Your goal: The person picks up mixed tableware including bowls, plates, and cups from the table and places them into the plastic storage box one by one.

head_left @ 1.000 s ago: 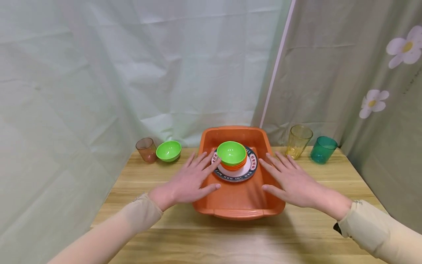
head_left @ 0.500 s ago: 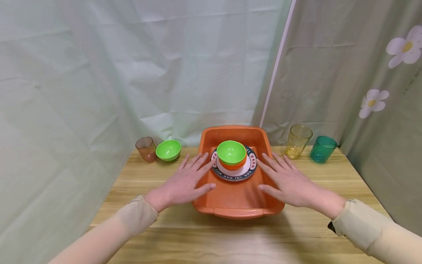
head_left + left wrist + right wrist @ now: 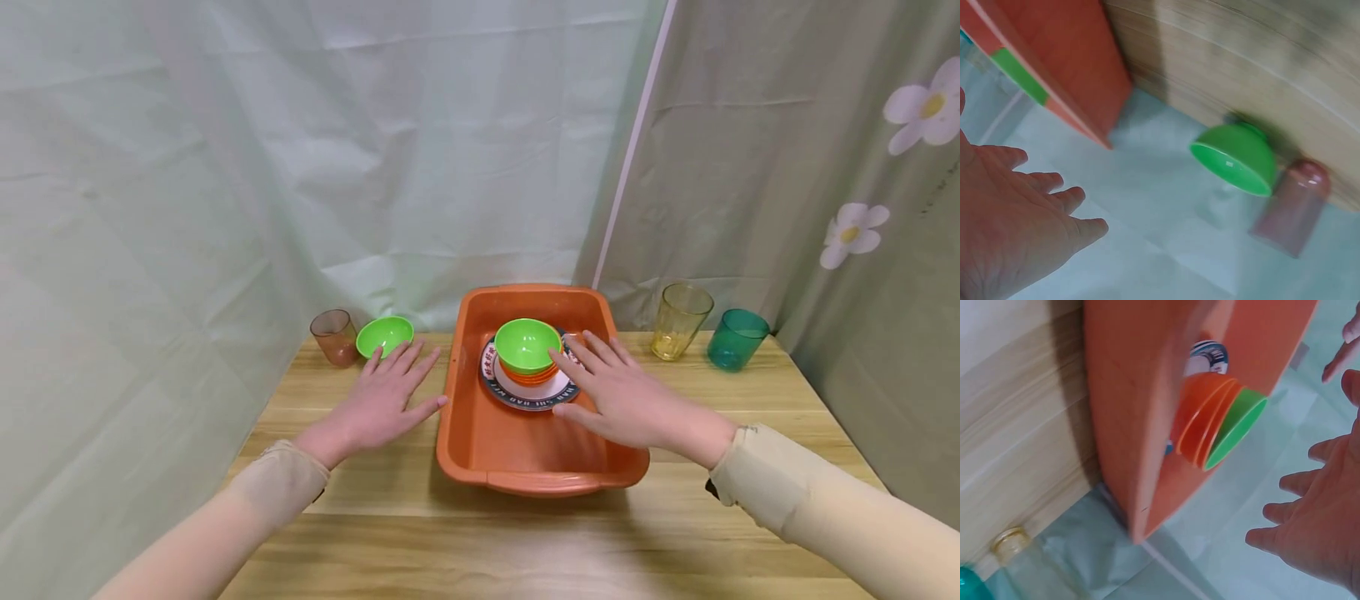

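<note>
All fingers spread — left hand (image 3: 378, 408) near a green bowl (image 3: 385, 331), right hand (image 3: 628, 402) over an orange basin (image 3: 517, 450).

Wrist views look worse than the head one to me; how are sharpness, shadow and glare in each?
Head: fairly crisp, pale sheen on the near part of the table, shadow around the orange tub; left wrist: soft, wood grain smeared, small glint inside the green bowl; right wrist: soft and hazy, yellow glass washed out at lower left.
</note>
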The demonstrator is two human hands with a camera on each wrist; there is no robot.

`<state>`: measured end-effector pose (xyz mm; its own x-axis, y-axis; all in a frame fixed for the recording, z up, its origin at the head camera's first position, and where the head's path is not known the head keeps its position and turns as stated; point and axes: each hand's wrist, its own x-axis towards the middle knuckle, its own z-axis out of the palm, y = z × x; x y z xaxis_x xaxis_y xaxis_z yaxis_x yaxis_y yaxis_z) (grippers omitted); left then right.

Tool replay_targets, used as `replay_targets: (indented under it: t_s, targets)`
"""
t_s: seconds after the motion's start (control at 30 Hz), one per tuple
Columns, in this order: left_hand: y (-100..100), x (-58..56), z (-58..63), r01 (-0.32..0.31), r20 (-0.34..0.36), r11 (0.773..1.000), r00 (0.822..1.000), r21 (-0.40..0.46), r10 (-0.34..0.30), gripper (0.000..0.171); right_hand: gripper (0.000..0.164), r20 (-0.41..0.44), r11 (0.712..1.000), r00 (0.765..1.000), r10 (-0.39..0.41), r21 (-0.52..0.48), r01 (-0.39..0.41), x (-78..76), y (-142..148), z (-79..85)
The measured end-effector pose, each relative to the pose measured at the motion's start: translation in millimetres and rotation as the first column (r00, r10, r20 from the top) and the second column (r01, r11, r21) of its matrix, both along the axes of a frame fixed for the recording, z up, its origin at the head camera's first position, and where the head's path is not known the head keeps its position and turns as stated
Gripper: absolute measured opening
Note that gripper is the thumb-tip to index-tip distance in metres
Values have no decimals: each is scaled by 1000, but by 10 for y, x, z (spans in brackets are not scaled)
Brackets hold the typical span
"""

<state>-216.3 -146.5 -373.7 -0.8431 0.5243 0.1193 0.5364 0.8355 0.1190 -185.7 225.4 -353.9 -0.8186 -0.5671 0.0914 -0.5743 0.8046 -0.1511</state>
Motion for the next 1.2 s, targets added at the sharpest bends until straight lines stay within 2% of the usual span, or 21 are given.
replay_targets:
  t_s: [0.23, 0.5, 0.6, 0.73, 1.2]
  targets:
    - [-244, -92, -49, -78, 10, 997, 997, -11, 78, 79, 79, 16, 998, 999, 51, 48, -52, -109, -310, 50]
    - [-457, -190, -109, -161, 70, 987, 984, -23, 162, 80, 78, -30, 989, 993, 114, 101, -111, -235, -689, 88]
    - [-542, -240, -159, -181, 72, 983, 981, -22, 182, 82, 80, -6, 987, 993, 118, 108, -117, -272, -831, 116]
    - [-624, -254, -171, -199, 63, 980, 978, -10, 199, 84, 81, 34, 989, 993, 109, 91, -112, -328, -991, 114]
    - [-841, -360, -283, -253, 125, 967, 959, -12, 253, 91, 79, 41, 987, 997, 70, 143, -75, -577, -1348, 32]
